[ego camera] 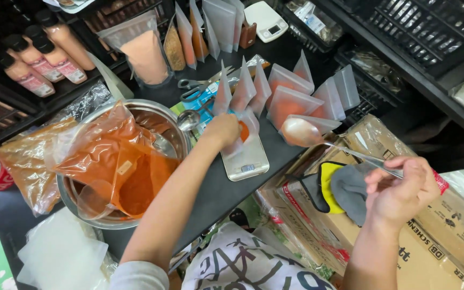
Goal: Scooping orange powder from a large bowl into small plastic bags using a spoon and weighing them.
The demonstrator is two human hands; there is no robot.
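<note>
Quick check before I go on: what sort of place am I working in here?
Likely a small spice-packing workstation: a digital scale on the black counter, rows of filled pouches, a steel bowl holding a bag of red powder.

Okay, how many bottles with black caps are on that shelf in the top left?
3 bottles stand side by side: the rear one nearest the bag of pinkish powder, the middle one, and the front one closest to the shelf's left end. Others may be hidden in the dark shelving.
</note>
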